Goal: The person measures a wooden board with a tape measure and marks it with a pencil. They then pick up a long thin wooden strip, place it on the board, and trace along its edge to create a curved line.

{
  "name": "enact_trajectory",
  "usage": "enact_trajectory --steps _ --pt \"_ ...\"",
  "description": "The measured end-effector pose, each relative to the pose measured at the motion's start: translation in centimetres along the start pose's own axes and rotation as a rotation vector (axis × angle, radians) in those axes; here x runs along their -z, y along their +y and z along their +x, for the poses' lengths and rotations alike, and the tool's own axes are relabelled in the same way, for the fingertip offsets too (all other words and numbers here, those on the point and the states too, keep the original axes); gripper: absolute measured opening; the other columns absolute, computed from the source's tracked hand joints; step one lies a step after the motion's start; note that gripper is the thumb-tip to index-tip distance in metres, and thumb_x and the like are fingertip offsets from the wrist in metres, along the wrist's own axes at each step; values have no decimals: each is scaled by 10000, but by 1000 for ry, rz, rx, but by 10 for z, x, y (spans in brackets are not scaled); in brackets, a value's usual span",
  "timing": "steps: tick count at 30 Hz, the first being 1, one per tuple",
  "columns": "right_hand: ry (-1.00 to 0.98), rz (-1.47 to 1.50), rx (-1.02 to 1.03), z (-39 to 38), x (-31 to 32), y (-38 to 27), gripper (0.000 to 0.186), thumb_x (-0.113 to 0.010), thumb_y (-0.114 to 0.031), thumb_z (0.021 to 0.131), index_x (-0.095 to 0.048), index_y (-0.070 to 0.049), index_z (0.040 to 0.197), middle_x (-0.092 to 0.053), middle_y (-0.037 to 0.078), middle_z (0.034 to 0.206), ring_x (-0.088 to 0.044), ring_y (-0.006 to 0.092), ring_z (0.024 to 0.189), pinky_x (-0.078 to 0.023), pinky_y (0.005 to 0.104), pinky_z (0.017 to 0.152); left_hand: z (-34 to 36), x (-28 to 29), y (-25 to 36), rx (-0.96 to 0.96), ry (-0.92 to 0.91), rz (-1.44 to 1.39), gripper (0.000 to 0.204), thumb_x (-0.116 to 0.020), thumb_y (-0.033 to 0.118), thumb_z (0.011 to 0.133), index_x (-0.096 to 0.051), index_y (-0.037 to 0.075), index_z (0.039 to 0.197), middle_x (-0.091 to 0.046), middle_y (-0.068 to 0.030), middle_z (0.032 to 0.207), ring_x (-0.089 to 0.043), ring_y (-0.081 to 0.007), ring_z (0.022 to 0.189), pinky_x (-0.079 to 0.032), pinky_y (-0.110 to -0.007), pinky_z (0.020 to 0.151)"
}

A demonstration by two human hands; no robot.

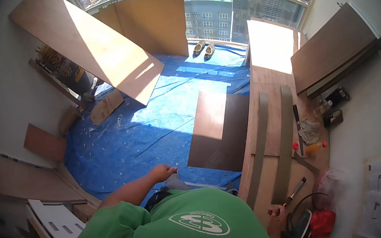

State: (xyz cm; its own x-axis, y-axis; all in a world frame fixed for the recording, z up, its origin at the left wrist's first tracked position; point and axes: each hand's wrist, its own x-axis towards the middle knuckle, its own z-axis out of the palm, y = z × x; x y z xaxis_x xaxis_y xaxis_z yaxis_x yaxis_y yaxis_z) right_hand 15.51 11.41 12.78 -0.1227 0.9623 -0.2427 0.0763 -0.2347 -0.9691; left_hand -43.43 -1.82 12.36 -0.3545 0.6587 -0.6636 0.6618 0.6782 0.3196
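Note:
My left hand (163, 172) is held out in front of my body above the blue sheet, fingers curled closed. Whatever may be inside it is too small to make out. At the near end of the wooden bench, my right hand (276, 213) has its fingers curled, partly hidden by my green shirt. Right beside its fingertips is the orange and black handle of a slim hand tool (290, 197) with a metal shaft. I cannot tell whether the fingers grip that handle. Two long, thin olive-brown strips (258, 143) (285, 144) lie along the bench.
A dark brown panel (210, 138) lies on the blue sheet (108, 155) beside the bench (253, 183). A large board (87, 45) leans at upper left. Bottles (315, 147), a crumpled cloth (309, 130) and a red bag (323, 224) line the bench's right side. Shoes (209, 50) stand by the window.

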Motion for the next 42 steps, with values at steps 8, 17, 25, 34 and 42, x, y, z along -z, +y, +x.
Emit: enact_trajectory --steps 8,17,25,34,42 --pt "-455 -846 109 74 -249 -131 183 -703 -146 969 -629 17 932 -690 90 791 -680 164 737 -546 335 685 -84 -164 -266 754 82 -1162 663 -545 688 1010 -770 67 1064 -779 -137 1061 -729 -333 994 -536 -475 892" --pt "-912 -1051 194 67 -568 -161 184 -793 -104 881 -687 -26 1009 -711 78 842 -684 180 816 -537 342 771 -202 -219 -311 799 -23 -2296 570 -600 622 1010 -754 74 1042 -746 -81 975 -690 -257 888 -518 -456 844" --pt "-1104 -1523 89 181 -620 -7 254 -837 -226 871 -746 -40 1017 -770 103 925 -735 196 878 -559 351 824 -183 -154 -313 828 180 -2480 555 -607 609 1011 -752 74 1036 -744 -79 967 -686 -251 879 -518 -451 837" --pt "-1260 -1518 -370 310 -828 68 181 -778 -161 893 -730 8 937 -716 134 833 -703 275 663 -560 410 596 -131 -51 -402 789 375 -2616 539 -614 595 1011 -749 74 1030 -741 -77 959 -681 -244 870 -517 -445 830" --pt "-1393 -944 134 117 -1325 -108 281 -762 -258 1007 -580 -54 942 -730 121 822 -714 183 684 -546 309 575 -144 3 -495 855 476 -2674 524 -621 582 1011 -747 74 1024 -738 -75 951 -677 -238 862 -516 -440 824"
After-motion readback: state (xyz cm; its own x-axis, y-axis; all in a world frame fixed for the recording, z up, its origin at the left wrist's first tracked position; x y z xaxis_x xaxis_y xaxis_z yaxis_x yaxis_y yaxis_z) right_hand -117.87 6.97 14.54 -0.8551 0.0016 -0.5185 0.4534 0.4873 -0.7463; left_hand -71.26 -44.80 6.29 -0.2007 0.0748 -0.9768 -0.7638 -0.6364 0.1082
